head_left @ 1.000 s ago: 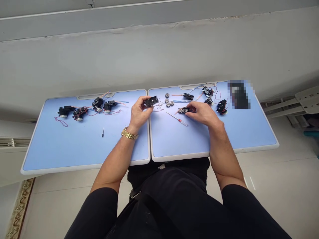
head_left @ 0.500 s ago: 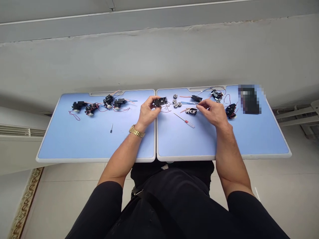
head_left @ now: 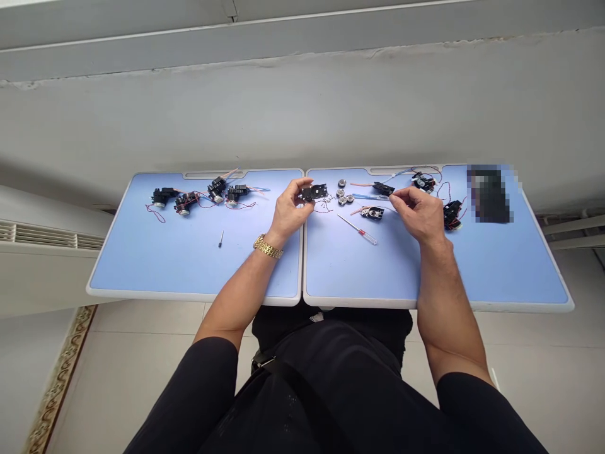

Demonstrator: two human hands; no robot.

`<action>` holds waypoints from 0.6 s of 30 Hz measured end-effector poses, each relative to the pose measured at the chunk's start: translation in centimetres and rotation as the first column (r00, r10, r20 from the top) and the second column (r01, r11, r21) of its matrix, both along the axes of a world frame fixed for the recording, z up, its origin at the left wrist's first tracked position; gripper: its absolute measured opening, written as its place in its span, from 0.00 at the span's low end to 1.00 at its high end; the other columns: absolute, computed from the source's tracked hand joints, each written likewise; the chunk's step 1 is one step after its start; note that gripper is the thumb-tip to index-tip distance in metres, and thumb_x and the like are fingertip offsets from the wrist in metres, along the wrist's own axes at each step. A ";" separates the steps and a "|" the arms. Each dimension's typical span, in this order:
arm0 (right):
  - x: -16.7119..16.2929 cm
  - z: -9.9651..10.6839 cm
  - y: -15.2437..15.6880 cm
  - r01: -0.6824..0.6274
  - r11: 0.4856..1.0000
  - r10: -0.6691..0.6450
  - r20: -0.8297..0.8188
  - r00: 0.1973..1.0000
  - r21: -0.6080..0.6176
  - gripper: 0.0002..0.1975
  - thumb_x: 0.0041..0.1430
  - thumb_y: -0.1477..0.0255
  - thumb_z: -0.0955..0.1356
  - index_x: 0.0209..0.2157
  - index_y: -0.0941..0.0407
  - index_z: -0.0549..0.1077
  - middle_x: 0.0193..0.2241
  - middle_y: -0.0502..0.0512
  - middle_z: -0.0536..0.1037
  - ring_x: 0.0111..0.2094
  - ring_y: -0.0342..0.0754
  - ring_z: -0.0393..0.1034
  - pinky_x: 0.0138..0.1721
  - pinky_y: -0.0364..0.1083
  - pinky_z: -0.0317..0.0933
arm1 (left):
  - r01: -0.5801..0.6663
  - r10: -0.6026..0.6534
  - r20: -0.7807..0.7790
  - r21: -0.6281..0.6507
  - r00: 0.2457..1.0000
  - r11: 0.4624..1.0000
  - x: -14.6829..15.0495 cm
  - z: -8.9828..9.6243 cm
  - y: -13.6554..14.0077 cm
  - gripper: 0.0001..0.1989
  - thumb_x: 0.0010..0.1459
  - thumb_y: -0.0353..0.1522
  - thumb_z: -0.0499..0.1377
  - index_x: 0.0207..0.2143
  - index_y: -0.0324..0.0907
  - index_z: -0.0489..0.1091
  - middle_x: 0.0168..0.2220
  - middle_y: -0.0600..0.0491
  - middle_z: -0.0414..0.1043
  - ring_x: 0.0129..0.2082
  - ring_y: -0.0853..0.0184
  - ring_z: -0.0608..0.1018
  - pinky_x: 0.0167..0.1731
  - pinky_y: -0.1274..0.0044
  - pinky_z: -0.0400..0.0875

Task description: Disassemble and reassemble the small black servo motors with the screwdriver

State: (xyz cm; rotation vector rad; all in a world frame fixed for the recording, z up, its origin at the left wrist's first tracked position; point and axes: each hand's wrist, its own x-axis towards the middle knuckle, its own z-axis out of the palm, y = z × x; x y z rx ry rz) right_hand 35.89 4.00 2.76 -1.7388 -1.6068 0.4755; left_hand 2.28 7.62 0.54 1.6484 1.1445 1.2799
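Note:
My left hand (head_left: 292,208) is closed around the end of a black plastic housing (head_left: 317,191) with a small pale round spot on its face, held above the seam between the two tabletops. My right hand (head_left: 420,213) is pinched, its fingertips at the right end of a black wired part (head_left: 382,188); what lies between them I cannot make out. Just below that part is an opened black housing (head_left: 372,214) with a light-coloured inside. A screwdriver (head_left: 363,233) with a clear and red handle lies nearer to me. Several small round metal-rimmed wheels (head_left: 341,193) sit between my hands.
Several black motor units (head_left: 186,203) with wires lie on the left tabletop (head_left: 155,265), along with a small dark-handled screwdriver (head_left: 220,239). More wired units (head_left: 452,215) are right of my right hand. A pixelated dark rectangle (head_left: 491,195) lies at far right.
The whole view has shifted, so the tables appear farther right. My right hand has moved right and slightly away from me, to the end of the black wired part. My left hand keeps its housing.

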 end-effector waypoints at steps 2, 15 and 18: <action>0.0 0.1 0.0 -0.001 1.000 0.001 -0.001 1.000 0.001 0.09 0.64 0.60 0.70 0.38 0.49 0.81 0.35 0.55 0.86 0.36 0.55 0.79 0.44 0.55 0.73 | 0.000 0.000 0.004 -0.001 1.000 1.000 0.0 0.0 0.0 0.28 0.57 0.20 0.64 0.59 0.46 0.75 0.53 0.47 0.83 0.55 0.61 0.86 0.56 0.67 0.85; -0.1 0.6 -0.1 0.024 1.000 -0.024 0.007 1.000 -0.002 0.09 0.65 0.61 0.70 0.37 0.49 0.82 0.34 0.55 0.86 0.36 0.56 0.80 0.45 0.55 0.72 | -0.008 0.008 -0.029 -0.008 1.000 1.000 0.1 1.0 -0.4 0.20 0.57 0.20 0.63 0.50 0.45 0.77 0.47 0.52 0.82 0.44 0.68 0.82 0.49 0.73 0.80; 0.0 0.5 0.0 0.033 0.999 -0.032 -0.006 0.999 0.018 0.08 0.64 0.62 0.71 0.37 0.49 0.82 0.34 0.55 0.86 0.35 0.54 0.80 0.43 0.54 0.72 | -0.008 0.008 -0.010 0.013 1.000 1.000 0.0 1.1 -0.3 0.20 0.55 0.20 0.63 0.49 0.45 0.77 0.46 0.52 0.82 0.44 0.68 0.82 0.49 0.73 0.80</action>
